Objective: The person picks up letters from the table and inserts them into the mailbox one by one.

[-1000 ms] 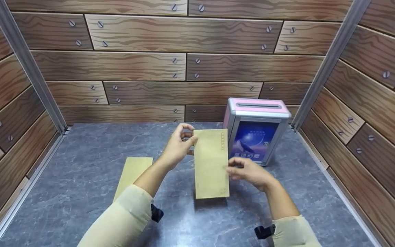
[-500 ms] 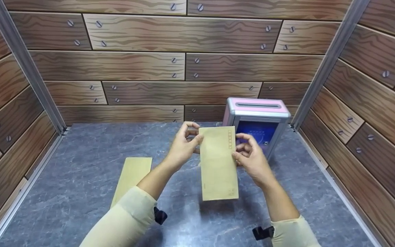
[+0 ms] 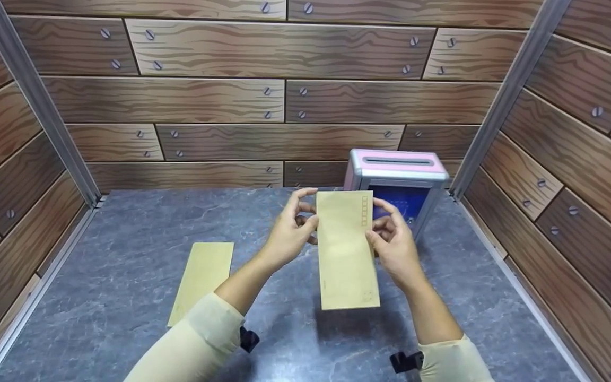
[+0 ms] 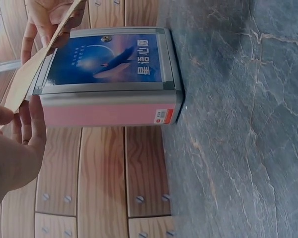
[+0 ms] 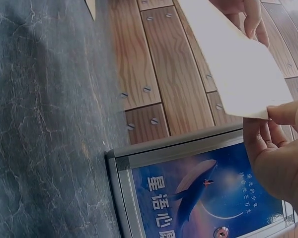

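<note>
A tan paper envelope (image 3: 347, 254), with a column of small red squares at its upper right, hangs lengthwise above the table. My left hand (image 3: 290, 231) pinches its left edge near the top, thumb in front and fingers behind. On the opposite edge my right hand (image 3: 398, 244) pinches it a little lower, as the right wrist view also shows. Behind the envelope and right hand stands a pink, silver-edged box (image 3: 400, 165) with a slot in its top. Its blue front panel (image 4: 107, 58) bears a whale picture and a small lock.
A second tan envelope (image 3: 202, 278) lies flat on the grey marbled table (image 3: 141, 228), left of my left forearm. Wood-patterned walls (image 3: 220, 101) close the space at the back and both sides, with metal posts in the corners.
My right hand has come up from low beside the envelope and now pinches its right edge. The held envelope and left hand have moved slightly right and up.
</note>
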Motion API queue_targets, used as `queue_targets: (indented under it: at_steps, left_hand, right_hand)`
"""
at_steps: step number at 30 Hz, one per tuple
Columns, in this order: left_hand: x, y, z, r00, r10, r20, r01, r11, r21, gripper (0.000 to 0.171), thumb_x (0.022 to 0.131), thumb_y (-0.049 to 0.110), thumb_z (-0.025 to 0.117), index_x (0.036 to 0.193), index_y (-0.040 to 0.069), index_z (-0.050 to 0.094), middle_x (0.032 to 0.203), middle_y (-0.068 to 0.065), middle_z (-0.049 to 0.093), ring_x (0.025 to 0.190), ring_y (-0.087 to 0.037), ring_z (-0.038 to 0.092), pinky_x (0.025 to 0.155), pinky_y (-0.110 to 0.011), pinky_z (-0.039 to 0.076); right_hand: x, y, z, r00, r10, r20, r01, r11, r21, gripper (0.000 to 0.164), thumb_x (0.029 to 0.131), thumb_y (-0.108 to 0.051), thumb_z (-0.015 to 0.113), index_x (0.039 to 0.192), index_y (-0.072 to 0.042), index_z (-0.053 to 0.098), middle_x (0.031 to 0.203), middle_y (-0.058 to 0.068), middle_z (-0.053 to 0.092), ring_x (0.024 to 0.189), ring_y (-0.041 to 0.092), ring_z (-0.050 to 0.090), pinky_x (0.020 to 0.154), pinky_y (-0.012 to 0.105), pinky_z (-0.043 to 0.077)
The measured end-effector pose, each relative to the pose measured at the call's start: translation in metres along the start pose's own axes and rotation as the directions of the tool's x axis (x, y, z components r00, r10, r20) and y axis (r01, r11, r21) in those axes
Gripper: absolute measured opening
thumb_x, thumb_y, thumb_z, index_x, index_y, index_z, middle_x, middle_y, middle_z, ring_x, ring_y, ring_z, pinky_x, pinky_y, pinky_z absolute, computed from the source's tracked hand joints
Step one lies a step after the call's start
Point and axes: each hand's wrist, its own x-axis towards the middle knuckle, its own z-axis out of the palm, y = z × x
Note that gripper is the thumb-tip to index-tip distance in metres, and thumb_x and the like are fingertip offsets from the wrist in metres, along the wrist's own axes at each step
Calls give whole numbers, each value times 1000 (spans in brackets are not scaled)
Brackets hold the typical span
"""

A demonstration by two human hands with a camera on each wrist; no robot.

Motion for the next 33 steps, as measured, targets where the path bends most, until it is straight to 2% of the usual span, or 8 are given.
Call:
queue_targets:
  at_steps: [5, 11, 16, 20, 25, 29, 33]
  left_hand:
    - [0, 1, 3, 1000, 11, 5, -11, 1000, -14, 57, 111, 7, 56, 161, 27, 38, 131, -16, 64, 94, -21, 71, 76, -42, 67]
    - [1, 0, 6, 1000, -5, -2, 5, 1000, -17, 52, 112, 10, 59, 159, 25, 44, 131, -16, 66, 96, -21, 73, 76, -41, 68]
    - [-1, -1, 8, 1000, -8, 23, 9, 1000, -7, 58, 111, 11, 59, 164, 29, 42, 132, -16, 65, 97, -22, 73, 73, -38, 69]
    - [-2, -1, 8, 997, -18, 72, 17, 1000, 8, 69, 110, 8, 59, 168, 36, 33, 136, -16, 62, 98, -23, 73, 73, -43, 70]
    - [-2, 0, 7, 995, -11, 99, 6, 998, 58, 76, 108, 4, 59, 169, 37, 29, 131, -17, 63, 93, -22, 71, 76, -49, 70]
    - [-1, 3, 7, 995, 2, 97, -13, 994, 111, 76, 108, 4, 60, 170, 35, 28, 127, -16, 65, 93, -20, 72, 79, -47, 69]
    - [-1, 6, 8, 994, 8, 109, -23, 990, 138, 77, 109, 4, 60, 170, 36, 25, 126, -15, 65, 94, -20, 72, 82, -48, 69]
  right_hand:
    - [-3, 0, -5, 1000, 1, 11, -2, 1000, 4, 71, 99, 14, 60, 161, -18, 48, 105, 19, 61, 77, 15, 62, 58, 27, 56]
    - [-5, -1, -9, 1000, -1, 9, 1, 1000, 0, 71, 100, 13, 60, 161, -22, 48, 105, 18, 60, 79, 16, 63, 60, 27, 58]
    - [-6, -3, -11, 1000, 12, 17, -12, 1000, 23, 73, 100, 13, 60, 163, -23, 47, 105, 18, 60, 79, 17, 64, 59, 29, 60]
    - [-7, -5, -13, 1000, 20, 21, -21, 999, 32, 76, 99, 14, 60, 163, -23, 45, 105, 18, 60, 77, 17, 64, 58, 31, 61]
    - [-6, -7, -17, 999, 10, 35, -9, 1000, -15, 77, 99, 15, 62, 164, -23, 45, 106, 14, 60, 81, 17, 68, 61, 32, 64]
    - [-6, -9, -21, 998, -56, 43, 60, 992, -113, 78, 97, 15, 65, 164, -21, 46, 106, 16, 62, 85, 17, 69, 69, 27, 63]
    - [-6, -10, -23, 992, -118, 48, 126, 968, -216, 83, 97, 15, 66, 166, -23, 42, 107, 18, 64, 86, 17, 68, 75, 23, 58]
